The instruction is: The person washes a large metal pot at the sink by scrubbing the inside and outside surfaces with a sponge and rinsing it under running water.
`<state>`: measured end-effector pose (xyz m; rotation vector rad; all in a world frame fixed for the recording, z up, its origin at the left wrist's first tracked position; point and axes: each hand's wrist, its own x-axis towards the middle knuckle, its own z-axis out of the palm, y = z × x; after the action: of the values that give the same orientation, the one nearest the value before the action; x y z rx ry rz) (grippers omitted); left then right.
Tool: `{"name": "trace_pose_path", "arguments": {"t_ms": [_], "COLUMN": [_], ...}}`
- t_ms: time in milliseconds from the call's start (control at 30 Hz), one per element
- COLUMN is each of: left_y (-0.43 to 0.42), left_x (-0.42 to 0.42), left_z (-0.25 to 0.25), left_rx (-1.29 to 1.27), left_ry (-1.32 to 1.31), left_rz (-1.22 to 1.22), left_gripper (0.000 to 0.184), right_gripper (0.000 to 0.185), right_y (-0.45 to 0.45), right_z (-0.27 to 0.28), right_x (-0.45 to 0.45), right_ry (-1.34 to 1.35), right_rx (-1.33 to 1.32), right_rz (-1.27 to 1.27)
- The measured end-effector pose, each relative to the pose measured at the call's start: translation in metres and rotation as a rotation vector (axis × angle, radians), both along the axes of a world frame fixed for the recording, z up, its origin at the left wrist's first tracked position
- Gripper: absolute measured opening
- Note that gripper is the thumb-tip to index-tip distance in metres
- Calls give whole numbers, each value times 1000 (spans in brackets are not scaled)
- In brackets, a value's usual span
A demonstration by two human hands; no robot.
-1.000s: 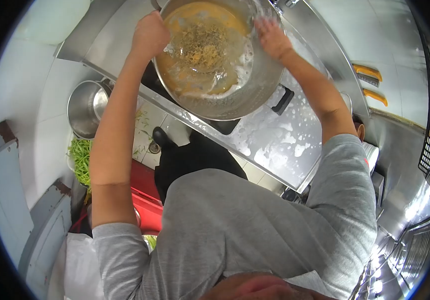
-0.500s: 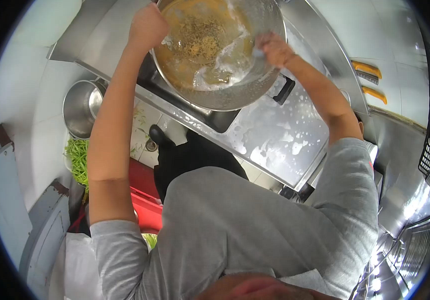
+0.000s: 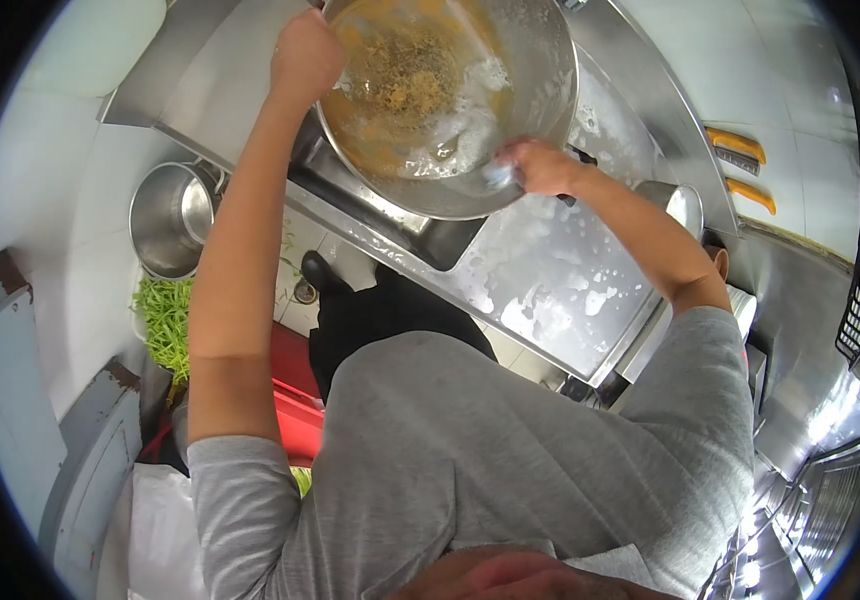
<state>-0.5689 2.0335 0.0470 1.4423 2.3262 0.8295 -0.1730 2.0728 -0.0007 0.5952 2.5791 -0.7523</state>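
Note:
A large round metal pan (image 3: 540, 95) is tilted over the sink, its inside facing me. Brown residue and white suds coat its base. My left hand (image 3: 307, 58) is closed at the pan's upper left edge; what its fingers wrap round there is hidden. Against the inner wall at the lower right, my right hand (image 3: 542, 167) is closed on a small whitish, blurred thing (image 3: 498, 173) that I cannot make out. Partly behind that hand, a black handle (image 3: 582, 157) shows beside the rim.
The steel sink (image 3: 440, 245) lies under the pan, with a wet, sudsy drainboard (image 3: 550, 270) to its right. A metal pot (image 3: 165, 225) and cut greens (image 3: 165, 325) are at the left. Orange-handled knives (image 3: 740, 140) hang on the right wall. A red container (image 3: 295, 400) stands below.
My right hand has slid down and slightly left along the pan's inner wall. The pan and my left hand have shifted slightly right. The suds have spread differently.

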Motion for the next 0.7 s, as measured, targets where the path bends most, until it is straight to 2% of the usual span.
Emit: {"name": "trace_pose_path", "arguments": {"t_ms": [33, 133, 167, 267, 300, 367, 433, 500, 533, 600, 667, 700], "left_y": [-2, -4, -5, -6, -8, -9, -11, -12, -12, -12, -12, -12], "left_x": [4, 11, 11, 9, 14, 15, 18, 23, 25, 23, 19, 19], "left_z": [9, 22, 13, 17, 20, 18, 22, 29, 29, 27, 27, 25], "left_rx": [-27, -77, -78, -58, -48, -31, -33, -51, -35, -6, 30, 47], "left_ry": [31, 118, 134, 81, 35, 19, -21, -78, -89, -94, -128, -154], "left_rz": [-11, -49, -58, -20, -1, 28, 55, 81, 85, 93, 79, 68], "left_gripper": [24, 22, 22, 22, 22, 22, 27, 35, 36, 42, 50, 55], "right_gripper": [36, 32, 30, 40, 44, 54, 65, 50, 45, 33, 28, 27], "right_y": [11, 76, 94, 64, 35, -9, -68, -78, -75, -65, -11, 16], "right_z": [-7, -36, -35, -40, -55, -99, -63, -47, -56, -73, 1, 30], "right_x": [-7, -15, -25, -55, -57, -72, -113, -176, -205, -271, -310, -319], "right_ry": [-56, 67, -100, -396, -420, -546, -176, -107, 64, 739, 1102, 1247], "right_rx": [-27, 244, 762, 774, 739, 408, -216, -121, -230, -285, -869, -833], "right_rz": [20, -364, 114, 22, -83, -37, -591, -187, -263, -850, -1162, -1301]}}
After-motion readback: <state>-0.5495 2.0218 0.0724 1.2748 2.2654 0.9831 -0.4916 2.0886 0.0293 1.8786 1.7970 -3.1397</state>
